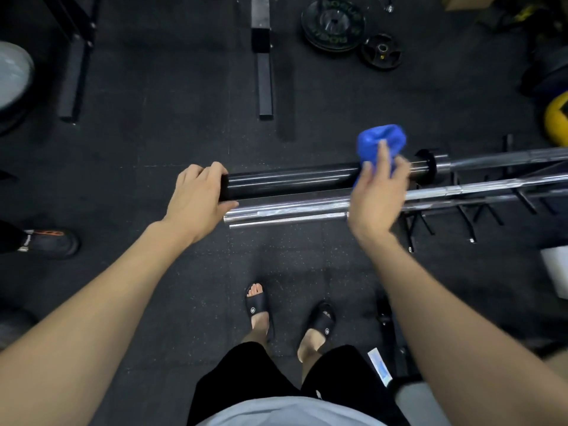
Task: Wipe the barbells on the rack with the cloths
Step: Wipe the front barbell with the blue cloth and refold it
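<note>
The black barbell sleeve is the thing to watch: it lies level across the person's front, its long axis running from the free end at their left toward the collar and the rack at their right, where the bar's bare steel shaft carries on out of view. The left hand sits right at the sleeve's free end, fingers curled over the top and thumb underneath, so it grips the end and seems to be steadying it. The right hand is at the far stretch of the sleeve, just short of the collar, and it holds a bunched blue cloth — the cloth bulges up above the fingers and a strip of it drops down against the sleeve behind the palm. That hand is blurred, so I cannot tell how tightly the fingers close; they look loosely curled round the wad, not spread flat. Whether the cloth is pressed onto the metal or just lifted off it is also hard to say. Just nearer the person than the sleeve, two chrome barbells lie parallel to it on the same rack, ends roughly level with the black one. My guess is that the next stroke runs along the sleeve's length — from the collar back toward the left hand — since nearly all the black surface lies between the two hands.
</note>
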